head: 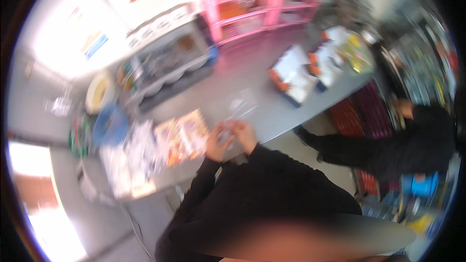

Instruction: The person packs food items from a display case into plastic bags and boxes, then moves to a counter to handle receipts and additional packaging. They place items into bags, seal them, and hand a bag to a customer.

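Observation:
My left hand point(217, 145) and my right hand point(247, 135) are close together over the near edge of a grey metal table point(198, 92). Between their fingers is a small clear item point(226, 133), apparently plastic, too blurred to name exactly. The fingertips hide part of it. Just beyond my hands, a transparent plastic bag point(243, 103) lies flat on the tabletop. Close to my left hand lie flower-patterned printed sheets or packets point(182, 136), with a heap of whitish clear plastic bags point(143, 145) to their left.
Open white-lined boxes point(293, 69) and a container of yellow items point(357, 56) stand at the right. Pink plastic shelves point(240, 18), a cluttered rack point(171, 56) and a blue basin point(111, 123) line the back and left. Another person in black point(411, 142) is at the right, beside stacked crates point(346, 116).

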`<state>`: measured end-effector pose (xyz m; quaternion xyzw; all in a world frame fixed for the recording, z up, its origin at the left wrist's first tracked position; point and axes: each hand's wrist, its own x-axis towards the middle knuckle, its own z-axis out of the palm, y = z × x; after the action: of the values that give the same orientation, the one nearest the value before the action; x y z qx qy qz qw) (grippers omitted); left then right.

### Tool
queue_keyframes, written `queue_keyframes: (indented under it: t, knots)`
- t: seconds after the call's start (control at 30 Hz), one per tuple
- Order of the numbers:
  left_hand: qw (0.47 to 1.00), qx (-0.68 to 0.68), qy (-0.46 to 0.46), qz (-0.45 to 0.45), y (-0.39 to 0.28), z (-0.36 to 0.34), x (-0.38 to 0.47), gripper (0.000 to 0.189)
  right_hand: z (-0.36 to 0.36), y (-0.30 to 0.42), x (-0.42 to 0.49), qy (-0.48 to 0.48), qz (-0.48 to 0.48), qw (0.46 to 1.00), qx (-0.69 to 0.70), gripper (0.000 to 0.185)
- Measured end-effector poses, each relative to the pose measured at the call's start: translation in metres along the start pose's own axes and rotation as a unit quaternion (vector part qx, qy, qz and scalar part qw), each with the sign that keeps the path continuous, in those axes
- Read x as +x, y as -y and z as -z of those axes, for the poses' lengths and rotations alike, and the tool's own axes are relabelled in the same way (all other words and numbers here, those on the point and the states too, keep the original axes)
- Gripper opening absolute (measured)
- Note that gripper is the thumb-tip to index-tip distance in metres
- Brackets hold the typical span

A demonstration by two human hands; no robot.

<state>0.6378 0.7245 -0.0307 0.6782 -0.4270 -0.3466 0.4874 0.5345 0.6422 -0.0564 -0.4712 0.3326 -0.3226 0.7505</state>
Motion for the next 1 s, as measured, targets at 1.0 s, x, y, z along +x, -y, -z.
queue_keyframes:
  t: [1.0]
  knots:
    - [0.824, 0.168, -0.54, 0.005, 0.195, 0.351, -0.114, 0.014, -0.177, -0.117, 0.249, 0.058, -0.127, 0.953, -0.268, 0.007]
